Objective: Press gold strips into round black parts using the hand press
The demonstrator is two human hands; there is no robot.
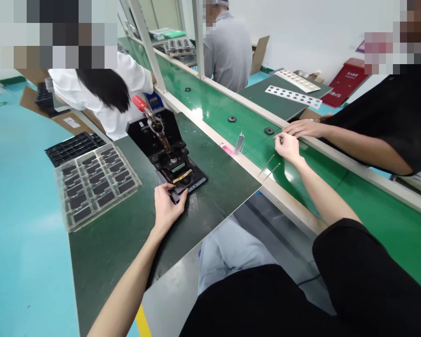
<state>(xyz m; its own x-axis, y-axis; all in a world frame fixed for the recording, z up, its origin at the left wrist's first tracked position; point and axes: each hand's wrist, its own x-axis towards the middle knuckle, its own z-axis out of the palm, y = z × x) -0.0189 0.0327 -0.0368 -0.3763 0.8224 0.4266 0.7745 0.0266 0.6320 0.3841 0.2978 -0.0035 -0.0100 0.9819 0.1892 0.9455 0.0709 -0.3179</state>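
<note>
Your left hand [167, 209] is clamped on the front end of a black hand press [171, 157], with your thumb on one side and your fingers on the other. The press stands on a dark green worktop [217, 210], and its red-tipped lever [140, 103] rises at the far end. Your right hand [288, 148] reaches over a green conveyor belt [379, 229] with its fingertips [278, 137] drawn together, though you cannot tell from this view whether they pinch anything. Two thin metal pins [268, 167] lie on the belt just below that hand. A small upright bundle of metal pins [239, 143] stands nearby, beside a pink strip [227, 149] on the beige rail [277, 196]. A co-worker's hand [303, 128] lies just beyond your right hand, near a black disc [269, 131] on the belt. A clear plastic tray [96, 187] of dark rectangular parts sits at the worktop's left edge, overlapping a black tray [72, 147]. Across the belt, two white perforated plates [293, 97] lie on another green worktop [266, 96].
</note>
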